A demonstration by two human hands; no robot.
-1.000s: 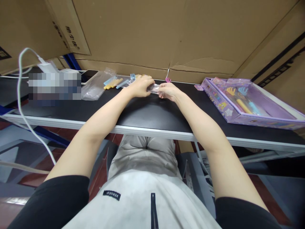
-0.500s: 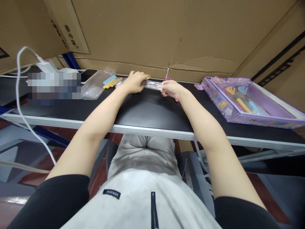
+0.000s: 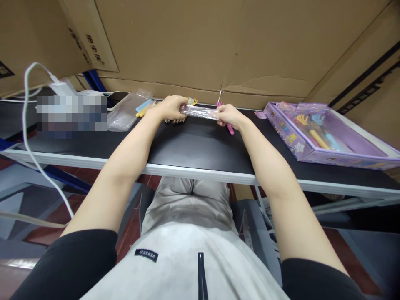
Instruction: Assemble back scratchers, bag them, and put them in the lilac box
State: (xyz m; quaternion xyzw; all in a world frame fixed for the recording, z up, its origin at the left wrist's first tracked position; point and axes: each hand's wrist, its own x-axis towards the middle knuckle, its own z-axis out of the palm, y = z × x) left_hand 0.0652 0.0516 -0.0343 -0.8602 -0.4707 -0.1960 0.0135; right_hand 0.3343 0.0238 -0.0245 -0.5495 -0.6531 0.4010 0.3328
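Observation:
Between my two hands a clear plastic bag [image 3: 200,111] is stretched level, just above the black tabletop. My left hand [image 3: 173,107] is closed on its left end. The fingers of my right hand [image 3: 228,115] pinch the other end. Beneath my left hand lie several dark-tipped pieces [image 3: 176,121], mostly covered. Yellow claw-like prongs [image 3: 191,101] show just behind that hand. A pink-handled piece with prongs [image 3: 230,129] lies under my right hand, its middle hidden.
Blue and yellow handles [image 3: 143,107] and flat clear bags [image 3: 125,114] lie at the left, near a phone and a white charger cable [image 3: 24,100]. A purple display box [image 3: 300,152] with packaged claw-shaped tools stands right. Cardboard [image 3: 203,46] walls the back.
My hands have moved slightly apart, showing more of the clear bag between them. My left hand has shifted left, uncovering more of the dark-tipped pieces and yellow prongs.

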